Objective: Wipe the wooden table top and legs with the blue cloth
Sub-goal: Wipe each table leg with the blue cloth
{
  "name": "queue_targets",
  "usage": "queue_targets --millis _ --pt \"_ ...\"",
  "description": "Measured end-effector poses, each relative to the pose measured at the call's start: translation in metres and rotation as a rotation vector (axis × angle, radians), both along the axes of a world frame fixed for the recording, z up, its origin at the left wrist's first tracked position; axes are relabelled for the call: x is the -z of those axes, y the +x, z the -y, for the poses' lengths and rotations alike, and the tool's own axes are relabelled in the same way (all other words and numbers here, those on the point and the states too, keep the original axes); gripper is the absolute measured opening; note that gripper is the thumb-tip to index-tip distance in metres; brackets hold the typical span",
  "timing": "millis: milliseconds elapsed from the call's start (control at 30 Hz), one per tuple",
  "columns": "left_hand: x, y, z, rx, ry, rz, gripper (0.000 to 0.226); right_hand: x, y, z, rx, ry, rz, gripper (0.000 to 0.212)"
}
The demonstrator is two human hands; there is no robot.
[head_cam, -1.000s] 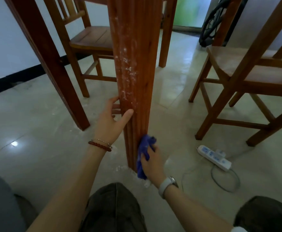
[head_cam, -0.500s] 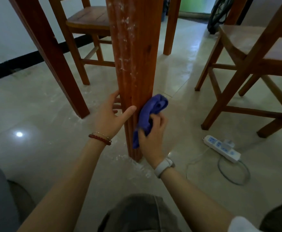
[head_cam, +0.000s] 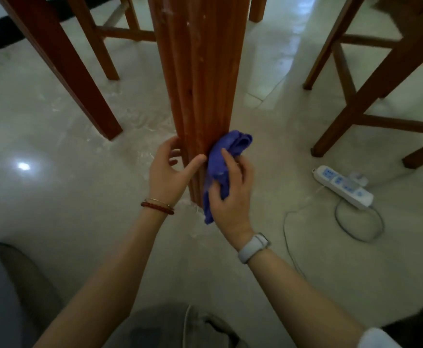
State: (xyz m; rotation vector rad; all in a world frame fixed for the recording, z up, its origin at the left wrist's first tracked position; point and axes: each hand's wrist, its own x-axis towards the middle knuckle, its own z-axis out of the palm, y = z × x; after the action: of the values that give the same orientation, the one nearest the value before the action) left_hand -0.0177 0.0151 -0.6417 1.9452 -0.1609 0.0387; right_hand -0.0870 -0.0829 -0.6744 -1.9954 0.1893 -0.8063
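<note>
Two hands work low on one wooden table leg (head_cam: 200, 79): the left hand (head_cam: 170, 172) braces it at 9 o'clock, fingers wrapped round, while the right hand (head_cam: 230, 194) grasps the bunched blue cloth (head_cam: 221, 164), pressed against the leg's 3 o'clock face. This looks like the leg-wiping step; white specks higher at 12 o'clock suggest the next stroke should travel upward.

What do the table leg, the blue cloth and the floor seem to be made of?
Table leg: reddish-brown wood, seemingly varnished; vertical grain and grooves show. Blue cloth: soft fabric, perhaps microfibre; it bunches in folds in the right hand. Floor: pale glossy tile, probably ceramic; it reflects a light.
</note>
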Motion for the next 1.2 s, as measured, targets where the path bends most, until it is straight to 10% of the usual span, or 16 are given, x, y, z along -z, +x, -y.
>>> queue_targets --millis 233,500,767,1000,1200 --pt "0.005 -0.002 0.001 -0.007 -0.041 0.004 0.077 0.083 -0.019 0.024 -0.175 0.057 -0.790 0.036" --pt "0.017 -0.010 0.002 -0.039 -0.076 -0.032 0.066 0.022 -0.004 -0.003 0.092 0.256 -0.112 0.038" --pt "0.026 -0.013 0.005 -0.059 -0.041 -0.016 0.068 0.097 0.000 0.008 -0.285 0.260 -1.130 0.015" --pt "0.039 -0.012 0.004 -0.051 -0.004 -0.007 0.068 0.082 0.014 0.010 0.241 0.543 -0.484 0.030" --pt "0.043 -0.015 0.003 -0.061 -0.010 -0.022 0.068 0.075 0.007 0.011 -0.155 0.377 -0.892 0.028"
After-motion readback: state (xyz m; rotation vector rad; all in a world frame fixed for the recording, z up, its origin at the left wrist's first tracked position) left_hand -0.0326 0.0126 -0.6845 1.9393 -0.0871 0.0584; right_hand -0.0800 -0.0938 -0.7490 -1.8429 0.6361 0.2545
